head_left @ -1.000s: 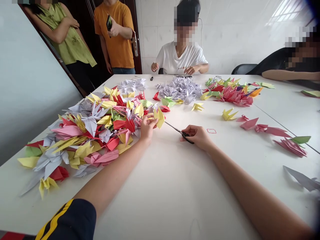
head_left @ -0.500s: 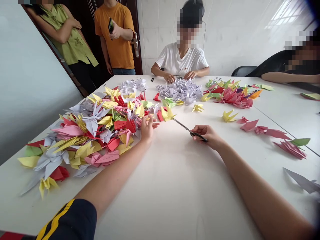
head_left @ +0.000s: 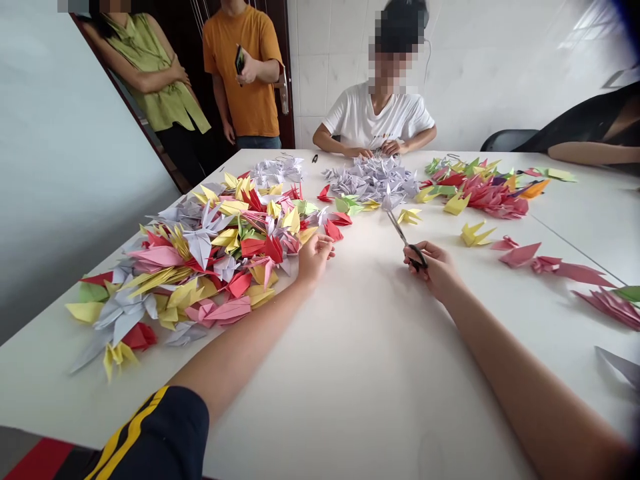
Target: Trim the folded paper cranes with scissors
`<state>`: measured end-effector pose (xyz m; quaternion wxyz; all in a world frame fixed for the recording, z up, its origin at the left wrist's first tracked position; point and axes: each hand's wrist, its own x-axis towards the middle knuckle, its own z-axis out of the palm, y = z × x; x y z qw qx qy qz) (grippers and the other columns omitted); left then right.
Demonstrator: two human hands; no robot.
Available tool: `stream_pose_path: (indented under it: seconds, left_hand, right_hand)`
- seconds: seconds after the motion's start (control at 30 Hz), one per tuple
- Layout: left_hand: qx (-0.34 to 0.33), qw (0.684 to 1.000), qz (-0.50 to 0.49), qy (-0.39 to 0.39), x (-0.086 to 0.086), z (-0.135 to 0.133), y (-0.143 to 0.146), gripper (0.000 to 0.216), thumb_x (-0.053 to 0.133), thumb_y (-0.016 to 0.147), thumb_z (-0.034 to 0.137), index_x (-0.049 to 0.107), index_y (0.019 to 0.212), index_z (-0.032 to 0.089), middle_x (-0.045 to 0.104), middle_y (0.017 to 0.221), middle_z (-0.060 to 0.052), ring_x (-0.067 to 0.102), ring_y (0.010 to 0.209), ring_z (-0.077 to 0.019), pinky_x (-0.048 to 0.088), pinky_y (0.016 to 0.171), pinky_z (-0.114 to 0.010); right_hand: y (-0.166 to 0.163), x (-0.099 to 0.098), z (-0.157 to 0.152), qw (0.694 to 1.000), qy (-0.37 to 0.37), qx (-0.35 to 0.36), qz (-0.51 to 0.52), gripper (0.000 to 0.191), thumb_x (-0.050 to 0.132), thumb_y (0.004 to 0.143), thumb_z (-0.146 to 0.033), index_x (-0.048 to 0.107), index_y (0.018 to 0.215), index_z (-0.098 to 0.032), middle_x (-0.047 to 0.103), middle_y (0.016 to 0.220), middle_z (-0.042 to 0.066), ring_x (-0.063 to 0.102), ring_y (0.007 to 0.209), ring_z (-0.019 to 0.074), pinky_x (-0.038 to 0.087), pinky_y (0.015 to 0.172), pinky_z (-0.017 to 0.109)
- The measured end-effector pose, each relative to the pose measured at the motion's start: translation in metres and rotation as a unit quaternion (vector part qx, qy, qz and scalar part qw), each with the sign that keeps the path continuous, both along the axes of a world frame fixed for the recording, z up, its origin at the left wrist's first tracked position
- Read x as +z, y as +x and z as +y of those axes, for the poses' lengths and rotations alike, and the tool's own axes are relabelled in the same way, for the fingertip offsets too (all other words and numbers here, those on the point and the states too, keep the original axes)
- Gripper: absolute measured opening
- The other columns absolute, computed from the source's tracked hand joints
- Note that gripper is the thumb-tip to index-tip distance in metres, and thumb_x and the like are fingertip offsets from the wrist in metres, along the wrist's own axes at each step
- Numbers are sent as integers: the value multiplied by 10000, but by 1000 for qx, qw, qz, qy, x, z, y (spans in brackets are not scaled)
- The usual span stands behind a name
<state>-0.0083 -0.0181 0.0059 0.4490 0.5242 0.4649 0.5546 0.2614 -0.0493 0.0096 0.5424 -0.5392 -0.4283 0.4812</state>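
Observation:
My left hand [head_left: 315, 259] lies open on the white table at the edge of a large mixed heap of paper origami cranes [head_left: 215, 257], its fingertips next to a yellow and a red crane. My right hand [head_left: 434, 268] grips black-handled scissors [head_left: 406, 239] by the loops, their closed-looking steel blades pointing up and away. The blade tip reaches the near edge of a lilac-white crane pile [head_left: 373, 180]. Between my hands, a small yellow crane [head_left: 410, 215] stands near the blades.
On the white table [head_left: 360, 373] lie a red-pink crane heap [head_left: 480, 193] and loose pink cranes [head_left: 530, 257]. A seated person's hands [head_left: 375, 151] rest on the lilac-white pile. Two people stand by a door [head_left: 285, 80] at the far left.
My right hand has swung the scissors from pointing left to pointing up toward the lilac-white pile. My left hand has let the yellow crane go. The view has shifted slightly.

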Motion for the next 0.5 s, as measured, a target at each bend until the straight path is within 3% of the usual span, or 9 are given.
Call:
stream_pose_path:
  seconds: [0.2,0.37,0.5]
  left_hand:
    - [-58,987,142,53,-1,-9,4,72,574,824,163,631,863,181,644,716,10,643,694,-126,519,699,-245]
    - [46,940,300,157,4,-16,4,208,544,824,92,630,980,199,672,910,-35,625,921,-183,486,897,-327]
    - [112,910,363,168,4,-17,3,289,567,818,94,598,1086,197,638,1130,-89,561,1132,-247,432,1034,-413]
  right_hand:
    - [-9,-8,-1,997,17,-18,-78,423,892,564,-498,654,783,-227,709,747,19,552,573,108,414,454,211]
    - [-8,-14,1,995,25,-13,-94,436,889,579,-512,655,816,-231,727,782,28,561,607,120,412,478,221]
    - [-8,-14,1,995,26,-13,-95,422,882,596,-497,653,824,-225,734,784,31,536,579,107,404,477,221]
